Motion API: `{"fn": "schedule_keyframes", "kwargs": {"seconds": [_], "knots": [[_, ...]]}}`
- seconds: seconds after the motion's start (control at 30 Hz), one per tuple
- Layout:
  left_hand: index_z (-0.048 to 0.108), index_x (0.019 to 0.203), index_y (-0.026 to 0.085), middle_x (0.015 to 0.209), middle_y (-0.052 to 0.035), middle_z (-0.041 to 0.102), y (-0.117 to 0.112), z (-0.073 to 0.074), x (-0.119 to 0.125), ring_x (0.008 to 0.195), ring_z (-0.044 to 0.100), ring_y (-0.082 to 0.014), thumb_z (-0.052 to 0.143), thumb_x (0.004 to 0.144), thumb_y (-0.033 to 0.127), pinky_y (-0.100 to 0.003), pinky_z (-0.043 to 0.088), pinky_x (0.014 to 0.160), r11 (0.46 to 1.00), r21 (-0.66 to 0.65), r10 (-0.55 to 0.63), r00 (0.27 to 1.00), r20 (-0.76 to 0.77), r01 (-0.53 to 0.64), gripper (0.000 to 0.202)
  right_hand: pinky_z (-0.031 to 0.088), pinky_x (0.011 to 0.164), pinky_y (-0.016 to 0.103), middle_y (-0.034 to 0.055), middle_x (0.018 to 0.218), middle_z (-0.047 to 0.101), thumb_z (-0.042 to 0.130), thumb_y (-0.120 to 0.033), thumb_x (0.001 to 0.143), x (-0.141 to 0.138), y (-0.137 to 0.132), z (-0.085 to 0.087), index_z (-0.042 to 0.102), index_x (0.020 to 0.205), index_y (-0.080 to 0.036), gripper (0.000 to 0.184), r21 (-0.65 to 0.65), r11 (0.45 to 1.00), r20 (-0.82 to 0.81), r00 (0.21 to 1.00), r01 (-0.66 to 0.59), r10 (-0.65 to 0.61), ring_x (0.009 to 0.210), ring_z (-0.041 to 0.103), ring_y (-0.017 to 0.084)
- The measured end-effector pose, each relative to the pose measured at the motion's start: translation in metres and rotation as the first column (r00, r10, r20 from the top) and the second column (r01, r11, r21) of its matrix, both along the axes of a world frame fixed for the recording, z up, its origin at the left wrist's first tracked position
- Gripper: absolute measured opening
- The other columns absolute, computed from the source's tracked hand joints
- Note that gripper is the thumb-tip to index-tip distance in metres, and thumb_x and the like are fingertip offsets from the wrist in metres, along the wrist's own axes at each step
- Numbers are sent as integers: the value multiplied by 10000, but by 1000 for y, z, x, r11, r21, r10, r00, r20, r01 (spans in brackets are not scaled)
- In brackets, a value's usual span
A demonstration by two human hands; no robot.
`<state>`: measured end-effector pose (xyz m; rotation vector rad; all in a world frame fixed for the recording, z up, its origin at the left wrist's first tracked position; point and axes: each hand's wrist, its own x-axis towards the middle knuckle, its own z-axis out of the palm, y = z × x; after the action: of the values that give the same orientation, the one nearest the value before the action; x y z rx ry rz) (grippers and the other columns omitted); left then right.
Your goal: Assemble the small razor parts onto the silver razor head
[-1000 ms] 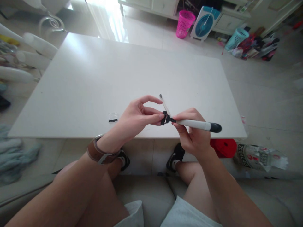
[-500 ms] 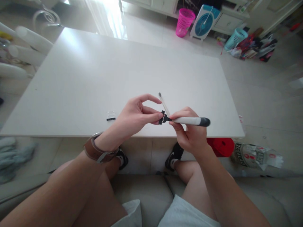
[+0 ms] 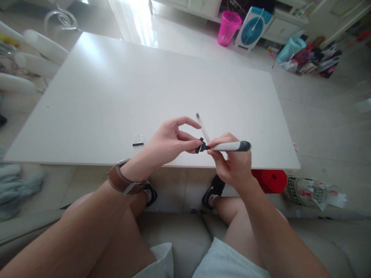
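My right hand grips a white-handled tool with a dark rounded end and a narrow black neck, lying nearly level and pointing left. At its left end is a small black crosswise head with pale specks along it. My left hand pinches this head between thumb and fingers, the index finger raised and curved above. Beyond the hands lies a thin pale stick with a dark tip, its near end hidden behind the right hand. Left of my left hand, a small clear case with a black strip rests on the table.
The white table has its near edge just below my hands. Under its right side are a red round object and a printed plastic bag. A pink basket and a blue-white fan stand on the floor beyond.
The camera view has shifted slightly. Both hands keep their grips; the tool's dark end sits slightly further left and higher in the view.
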<state>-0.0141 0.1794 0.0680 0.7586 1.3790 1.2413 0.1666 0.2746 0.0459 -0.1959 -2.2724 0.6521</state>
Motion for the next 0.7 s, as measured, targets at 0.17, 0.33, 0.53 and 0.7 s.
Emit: {"fn": "schedule_keyframes", "kwargs": {"seconds": [0.17, 0.33, 0.53, 0.7], "knots": [[658, 1119, 156, 759, -64, 807, 0, -4, -1, 686, 749, -156, 812, 819, 188, -251, 592, 687, 1000, -5, -12, 999, 50, 12, 339, 560, 674, 301, 33, 892, 702, 637, -122, 973, 0, 0, -1, 615, 1036, -236, 132, 7, 1000, 15, 999, 30, -30, 782, 666, 180], [652, 1130, 148, 762, -66, 803, 2, -7, -3, 704, 748, -152, 816, 815, 173, -249, 596, 700, 1000, -13, -8, 993, 114, 9, 357, 565, 682, 296, 35, 902, 703, 639, -105, 962, 0, 1, -1, 615, 1026, -225, 138, -5, 999, 25, 999, 40, -40, 775, 666, 173], [652, 1133, 151, 765, -66, 800, 3, -9, -3, 708, 752, -165, 825, 801, 176, -273, 604, 714, 1000, -27, -7, 992, 126, 10, 375, 557, 668, 297, 39, 888, 696, 616, -111, 976, 0, 0, 1, 602, 1034, -229, 132, 37, 999, 39, 999, 27, -29, 773, 660, 179], [661, 1124, 154, 773, -66, 805, 2, -9, -1, 701, 751, -168, 833, 800, 201, -284, 608, 721, 999, -26, -26, 995, 94, 28, 370, 539, 642, 295, 35, 870, 690, 608, -115, 980, 1, -2, 1, 588, 1021, -235, 128, 57, 998, 64, 997, 40, -44, 756, 651, 179]]}}
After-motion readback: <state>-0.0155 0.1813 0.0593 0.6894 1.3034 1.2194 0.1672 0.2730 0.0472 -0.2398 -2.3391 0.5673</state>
